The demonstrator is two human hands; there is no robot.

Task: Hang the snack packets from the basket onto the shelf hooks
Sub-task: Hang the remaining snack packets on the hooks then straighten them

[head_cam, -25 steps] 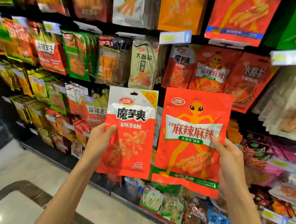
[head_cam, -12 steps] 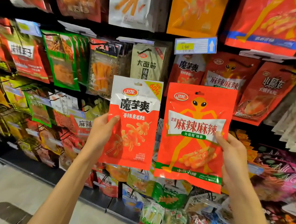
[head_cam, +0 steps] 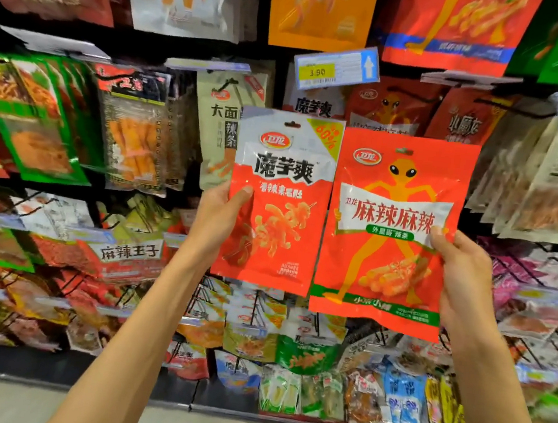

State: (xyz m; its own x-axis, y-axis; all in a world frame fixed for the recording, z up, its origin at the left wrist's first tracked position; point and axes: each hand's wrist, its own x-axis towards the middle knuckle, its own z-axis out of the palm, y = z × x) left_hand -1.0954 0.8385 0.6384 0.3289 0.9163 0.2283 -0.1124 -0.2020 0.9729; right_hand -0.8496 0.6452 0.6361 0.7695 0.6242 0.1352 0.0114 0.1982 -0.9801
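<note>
My left hand (head_cam: 216,220) grips the left edge of a white-and-red snack packet (head_cam: 279,208), thumb on its front. My right hand (head_cam: 463,282) grips the right edge of a larger orange-red packet (head_cam: 388,243) printed with an alien figure. I hold both upright, side by side, in front of the shelf. Directly behind them hang matching packets: a white-and-red one (head_cam: 312,106) and an alien one (head_cam: 390,107), under a price tag (head_cam: 335,67) marked 3.90. The basket is out of view.
Hooks crowded with hanging snack packets fill the shelf wall: green and clear packs (head_cam: 73,127) at the left, beige packs (head_cam: 555,192) at the right, small packs (head_cam: 337,393) along the bottom row. Pale floor (head_cam: 9,403) shows below the shelf base.
Both packets have risen and moved closer to the shelf, now covering the matching hanging packets. The view has shifted nearer and a little to the right.
</note>
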